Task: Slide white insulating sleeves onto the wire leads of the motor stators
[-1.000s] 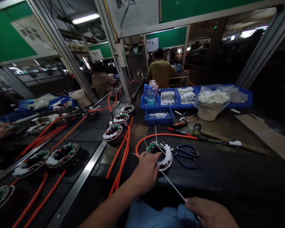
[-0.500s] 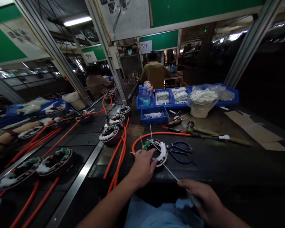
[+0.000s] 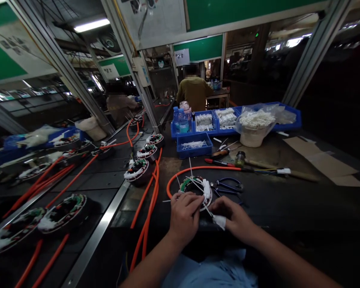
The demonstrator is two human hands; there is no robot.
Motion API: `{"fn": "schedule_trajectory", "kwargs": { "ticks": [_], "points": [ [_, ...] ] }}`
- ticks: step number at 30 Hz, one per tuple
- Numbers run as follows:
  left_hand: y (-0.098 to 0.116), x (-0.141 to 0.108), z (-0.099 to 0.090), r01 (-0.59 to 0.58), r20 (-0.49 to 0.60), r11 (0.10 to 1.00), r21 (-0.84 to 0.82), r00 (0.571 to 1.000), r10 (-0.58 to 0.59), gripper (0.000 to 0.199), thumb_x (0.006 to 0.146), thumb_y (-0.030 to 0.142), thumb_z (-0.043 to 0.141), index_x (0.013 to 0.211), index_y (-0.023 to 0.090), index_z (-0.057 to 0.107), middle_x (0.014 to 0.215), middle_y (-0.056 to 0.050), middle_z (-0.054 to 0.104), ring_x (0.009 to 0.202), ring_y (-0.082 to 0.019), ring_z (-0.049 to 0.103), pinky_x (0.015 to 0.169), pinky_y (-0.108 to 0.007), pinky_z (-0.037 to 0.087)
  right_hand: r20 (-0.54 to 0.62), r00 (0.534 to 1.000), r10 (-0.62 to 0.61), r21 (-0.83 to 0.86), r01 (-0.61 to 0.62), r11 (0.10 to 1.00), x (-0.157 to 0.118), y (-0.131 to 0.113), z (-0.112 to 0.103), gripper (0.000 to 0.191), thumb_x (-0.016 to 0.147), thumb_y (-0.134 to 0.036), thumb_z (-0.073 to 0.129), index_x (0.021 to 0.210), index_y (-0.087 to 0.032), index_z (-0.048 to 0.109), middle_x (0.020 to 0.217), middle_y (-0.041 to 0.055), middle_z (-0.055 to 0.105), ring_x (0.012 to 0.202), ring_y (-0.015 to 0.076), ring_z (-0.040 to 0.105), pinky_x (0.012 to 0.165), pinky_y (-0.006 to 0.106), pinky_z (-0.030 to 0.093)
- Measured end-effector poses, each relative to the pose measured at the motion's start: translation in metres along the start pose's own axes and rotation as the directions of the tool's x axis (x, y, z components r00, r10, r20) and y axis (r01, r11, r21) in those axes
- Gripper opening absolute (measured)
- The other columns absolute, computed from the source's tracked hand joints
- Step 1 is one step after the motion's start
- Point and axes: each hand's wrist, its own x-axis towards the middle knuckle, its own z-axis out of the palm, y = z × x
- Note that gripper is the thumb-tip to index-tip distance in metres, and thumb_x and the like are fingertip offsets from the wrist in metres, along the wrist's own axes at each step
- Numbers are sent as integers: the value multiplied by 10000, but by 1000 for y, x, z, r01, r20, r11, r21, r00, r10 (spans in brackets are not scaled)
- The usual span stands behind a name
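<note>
A ring-shaped motor stator (image 3: 184, 186) lies on the dark bench, its rim wrapped in white sleeving and green insulation. Several thin white cable ties (image 3: 191, 166) stick out around it. My left hand (image 3: 184, 212) is closed on the near-left rim, fingertips pressed down at the white bundle. At the near-right edge, my right hand (image 3: 235, 220) has its fingers bent around the tail of a cable tie; a white patch, perhaps tape, shows at its fingertips. Just behind that hand lie blue-handled cutters (image 3: 229, 186), partly covered. An orange cable (image 3: 198, 168) curves around the far side of the stator.
Blue bins (image 3: 198, 150) at the back hold cable ties, white tubes and bottles. A bag-lined tub (image 3: 252, 138) of white pieces, a hammer (image 3: 240, 160) and cardboard (image 3: 324, 160) are on the right. More stators (image 3: 138, 170) and orange cables line the left; two people sit farther back.
My right hand has moved up and left, from the far end of the cable tie to beside the stator. The left hand stays on the rim. Another person's arm at far left has gone from view.
</note>
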Motion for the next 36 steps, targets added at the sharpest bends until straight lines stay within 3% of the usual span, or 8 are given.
{"fn": "schedule_trajectory", "kwargs": {
  "ticks": [8,15,19,23,26,28,32,36],
  "points": [
    [-2,-1,3,-17,-29,1000,11,999,17,352,777,78,498,1053,254,626,912,-20,678,920,-193,563,836,-396,334,-24,1000,-9,-253,3,967,8,-5,0,141,710,-112,516,829,-187,535,794,9,607,744,143,554,696,264,440],
    [-2,-1,3,-22,-25,1000,6,999,22,332,778,96,505,1036,265,630,906,-21,677,894,-198,567,806,-392,336,-208,976,58,-365,-132,921,27,3,12,100,681,-161,535,689,-194,441,624,-40,497,579,116,457,540,215,358],
    [0,0,-1,29,27,999,13,999,-30,354,766,69,477,1017,267,628,912,-14,664,891,-188,556,831,-394,331,76,980,-184,-782,173,599,34,-16,2,32,759,-193,507,768,-180,535,727,23,575,678,156,480,609,267,321],
    [5,4,-8,86,178,991,106,979,-104,408,709,145,555,1111,216,559,986,-46,620,928,-207,529,906,-414,311,469,813,-345,-825,542,159,38,-28,-10,131,788,-234,488,695,-173,558,676,50,567,687,177,441,623,323,258],
    [6,8,-11,41,291,966,257,950,-118,525,673,316,645,1155,158,508,1001,-79,597,942,-250,503,933,-446,296,641,629,-441,-683,729,48,36,-25,-12,209,807,-197,419,634,-172,533,607,35,528,613,158,391,577,331,219],
    [4,9,-11,-26,353,947,319,931,-93,347,706,343,624,1002,170,569,912,-59,604,888,-234,509,918,-432,309,647,568,-509,-647,762,28,40,-24,-10,255,818,-158,377,609,-173,521,577,27,502,585,153,365,557,331,198],
    [-1,12,-10,-131,412,925,356,911,-29,208,781,378,551,841,180,575,835,-40,602,844,-215,510,851,-402,346,481,667,-569,-771,630,87,63,-32,-11,266,812,-219,404,566,-175,496,571,37,487,599,161,358,565,329,200],
    [-4,10,-7,-139,373,926,350,928,-2,276,764,441,540,843,178,569,837,-41,593,814,-217,504,814,-410,352,481,784,-391,-726,607,324,68,-39,-17,151,805,-260,456,744,-170,562,719,40,544,687,169,416,617,308,260]
  ]
}}
